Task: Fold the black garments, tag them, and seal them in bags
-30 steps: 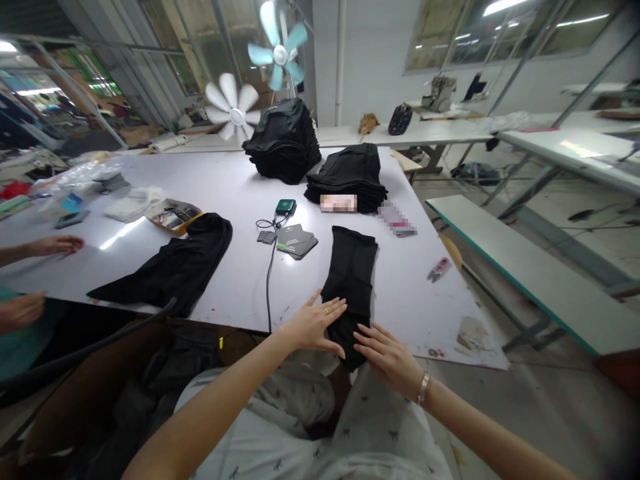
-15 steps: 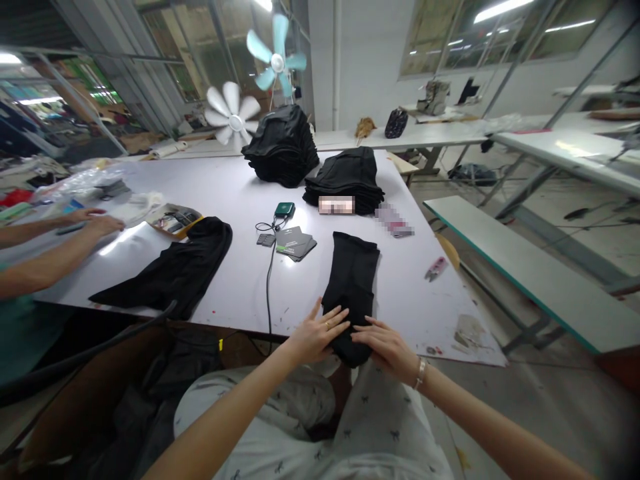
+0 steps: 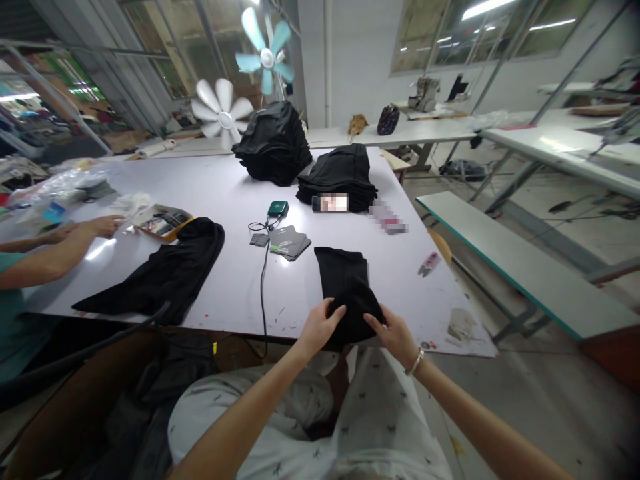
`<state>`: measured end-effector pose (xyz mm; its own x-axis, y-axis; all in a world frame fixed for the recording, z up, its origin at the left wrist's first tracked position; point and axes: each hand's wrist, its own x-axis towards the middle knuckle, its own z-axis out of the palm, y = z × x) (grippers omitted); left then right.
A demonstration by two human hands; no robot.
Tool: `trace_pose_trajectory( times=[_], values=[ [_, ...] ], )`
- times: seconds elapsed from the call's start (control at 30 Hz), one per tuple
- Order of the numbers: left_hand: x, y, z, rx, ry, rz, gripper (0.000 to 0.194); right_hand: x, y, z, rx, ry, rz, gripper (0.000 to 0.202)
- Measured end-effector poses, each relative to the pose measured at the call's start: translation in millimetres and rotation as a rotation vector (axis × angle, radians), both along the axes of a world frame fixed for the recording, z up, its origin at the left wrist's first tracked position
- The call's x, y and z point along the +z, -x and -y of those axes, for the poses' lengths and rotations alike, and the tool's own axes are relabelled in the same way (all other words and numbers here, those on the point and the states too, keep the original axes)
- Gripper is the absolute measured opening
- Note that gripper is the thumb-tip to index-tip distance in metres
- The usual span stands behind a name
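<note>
A folded piece of black cloth [image 3: 345, 273] lies at the table's near edge in front of me, its near part doubled up between my hands. My left hand [image 3: 320, 327] pinches its left side, thumb on top and the other fingers out of sight beneath. On the right side my right hand [image 3: 393, 328] grips the cloth the same way. Dark grey printed cards [image 3: 290, 243] lie beyond the cloth to the left. Pink-handled thread snips [image 3: 429, 264] rest on the table to the right.
Two stacks of folded black cloth, a taller stack [image 3: 274, 143] and a lower stack [image 3: 340, 175], stand farther back. A green device [image 3: 279, 209] with a cable sits mid-table. At left, another person's arms [image 3: 65, 250] reach in near a black garment [image 3: 165, 273]. A bench [image 3: 510, 260] stands right.
My hands have gone from lying flat on the cloth to gripping its sides. Its near end has been lifted and folded away from me. The co-worker's hands have shifted slightly.
</note>
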<state>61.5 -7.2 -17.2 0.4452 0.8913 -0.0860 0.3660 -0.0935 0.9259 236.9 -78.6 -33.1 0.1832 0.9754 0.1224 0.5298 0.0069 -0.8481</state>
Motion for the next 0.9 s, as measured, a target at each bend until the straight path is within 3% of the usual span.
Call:
trace_pose_trajectory(
  times=[0.1, 0.23, 0.4, 0.5, 0.6, 0.73, 0.9],
  values=[
    [-3.7, 2, -4, 0.077, 0.073, -0.045, 0.044, 3.4, 4, -10, -0.079, 0.041, -0.062, 0.035],
    [-7.9, 5, -2, 0.085, 0.081, -0.003, 0.031, 6.0, 5, -21, -0.128, 0.117, -0.169, 0.041],
    [-5.5, 5, 9, 0.098, 0.119, 0.126, 0.03, 7.4, 8, -11, -0.105, 0.098, -0.193, 0.044],
    [-1.8, 7, 16, 0.081, 0.117, 0.124, 0.031, 6.2, 12, 4, -0.069, 0.056, -0.082, 0.042],
    [-1.0, 7, 20, 0.087, 0.008, 0.028, 0.024, 0.4, 14, 12, -0.123, 0.032, 0.138, 0.04],
    [-4.6, 3, 20, 0.151, -0.151, -0.081, 0.018, -7.1, 15, 10, -0.22, 0.001, 0.409, 0.038],
    [-10.8, -2, 16, 0.21, -0.232, -0.105, 0.019, -6.8, 17, 2, -0.239, -0.004, 0.504, 0.038]
  ],
)
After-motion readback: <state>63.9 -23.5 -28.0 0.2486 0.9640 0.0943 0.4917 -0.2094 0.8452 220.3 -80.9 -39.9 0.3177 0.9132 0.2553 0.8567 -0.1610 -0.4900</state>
